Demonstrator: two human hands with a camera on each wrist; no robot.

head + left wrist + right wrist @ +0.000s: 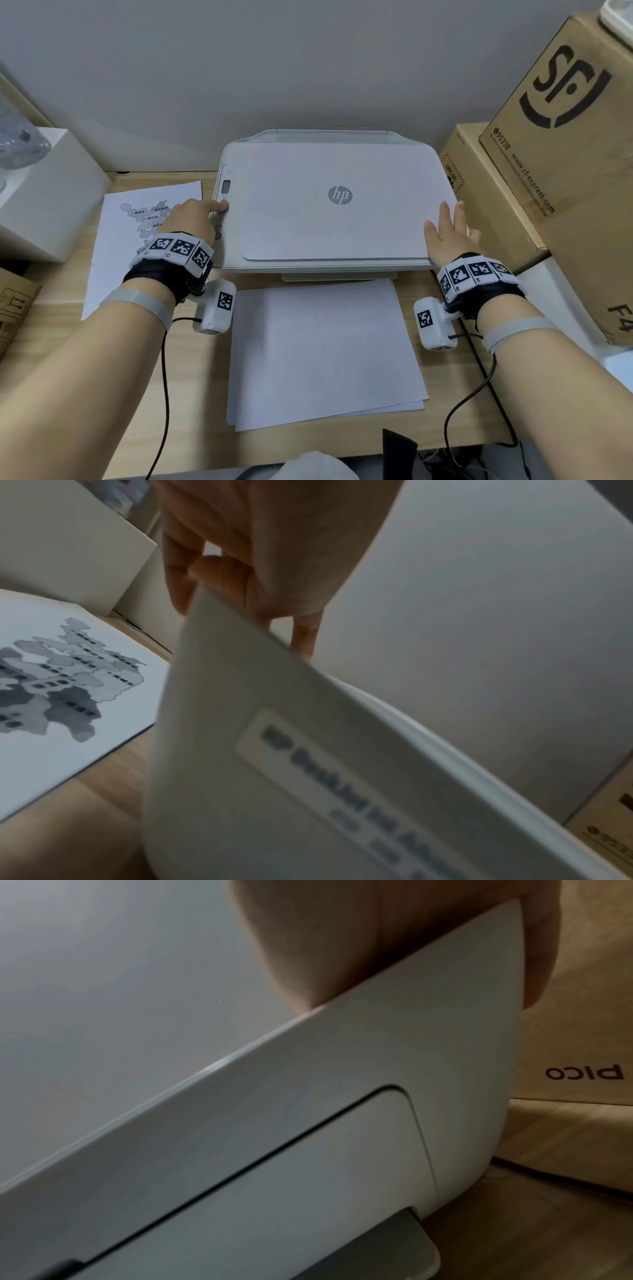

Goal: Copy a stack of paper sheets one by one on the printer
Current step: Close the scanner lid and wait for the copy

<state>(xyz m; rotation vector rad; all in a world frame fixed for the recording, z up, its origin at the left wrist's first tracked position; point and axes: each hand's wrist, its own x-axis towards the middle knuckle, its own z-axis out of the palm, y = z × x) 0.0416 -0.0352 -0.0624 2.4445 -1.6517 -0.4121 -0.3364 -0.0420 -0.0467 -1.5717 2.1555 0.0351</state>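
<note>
The white HP printer (335,205) sits at the back of the wooden desk with its lid down. My left hand (191,219) reaches to the control strip (226,186) on the printer's left edge, and its straight index fingertip (222,206) presses a button below the small screen. My right hand (445,236) lies flat on the lid's front right corner, fingers straight and spread. A stack of white sheets (322,353) lies on the desk just in front of the printer. A printed map sheet (116,240) lies left of the printer, partly under my left wrist.
Large cardboard boxes (565,137) stand close against the printer's right side. A white box (51,192) stands at the left, with a brown carton (13,308) nearer me. Camera cables (479,394) trail over the desk's front right.
</note>
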